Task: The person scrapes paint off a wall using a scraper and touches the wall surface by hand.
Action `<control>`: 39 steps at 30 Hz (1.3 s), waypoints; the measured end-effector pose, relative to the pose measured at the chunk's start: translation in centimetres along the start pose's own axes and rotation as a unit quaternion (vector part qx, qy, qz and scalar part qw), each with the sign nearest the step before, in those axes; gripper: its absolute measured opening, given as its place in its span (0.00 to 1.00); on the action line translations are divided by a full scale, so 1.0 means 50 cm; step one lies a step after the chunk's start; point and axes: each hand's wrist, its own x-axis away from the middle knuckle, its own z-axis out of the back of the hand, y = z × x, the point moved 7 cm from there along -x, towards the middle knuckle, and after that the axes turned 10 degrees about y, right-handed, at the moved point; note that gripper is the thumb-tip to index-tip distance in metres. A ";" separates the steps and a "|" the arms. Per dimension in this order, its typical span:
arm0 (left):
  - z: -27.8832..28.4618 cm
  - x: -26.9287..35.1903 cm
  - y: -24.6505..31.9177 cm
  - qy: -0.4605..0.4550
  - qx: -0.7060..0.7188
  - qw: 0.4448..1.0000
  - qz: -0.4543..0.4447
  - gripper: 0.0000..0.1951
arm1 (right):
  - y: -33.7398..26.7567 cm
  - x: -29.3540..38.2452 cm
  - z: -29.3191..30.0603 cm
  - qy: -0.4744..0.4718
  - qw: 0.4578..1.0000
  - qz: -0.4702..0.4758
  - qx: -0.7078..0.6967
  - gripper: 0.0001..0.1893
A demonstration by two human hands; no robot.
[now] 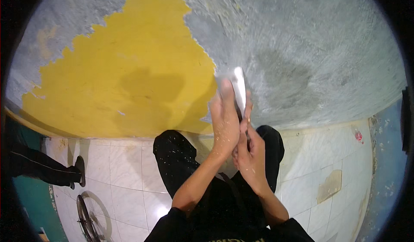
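A scraper with a broad shiny metal blade (239,85) stands against the wall, its edge beside the ragged right border of the yellow paint (148,54). My right hand (253,154) is closed around its handle, which is mostly hidden by the fingers. Higher up, my left hand (226,122) lies along the blade's left side and holds the tool too; it is slightly blurred. Bare grey plaster (291,48) surrounds the yellow patch on the left, above and to the right. Pale flakes speckle my left hand and wrist.
My black-trousered knees (174,148) are close to the wall's foot. On the white tiled floor (126,174) are a bicycle wheel (84,217), a brown flat piece (330,186) and a red-and-clear plastic item (358,136). Another person's leg (45,162) is at left. A blue wall (388,164) bounds the right.
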 end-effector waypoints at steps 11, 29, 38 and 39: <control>-0.019 0.013 0.047 -0.038 0.048 0.998 0.007 0.30 | -0.060 0.021 -0.010 -0.011 0.999 0.049 0.003 0.17; -0.020 0.021 0.030 0.003 0.051 0.999 0.011 0.30 | -0.081 0.020 -0.007 -0.024 0.998 0.062 0.010 0.17; -0.004 0.029 -0.009 0.016 0.033 0.997 0.070 0.32 | -0.020 0.037 0.023 0.003 1.000 -0.010 0.020 0.16; -0.008 0.029 -0.008 0.014 0.035 0.997 0.068 0.32 | -0.014 0.035 0.021 -0.001 1.000 -0.011 0.017 0.16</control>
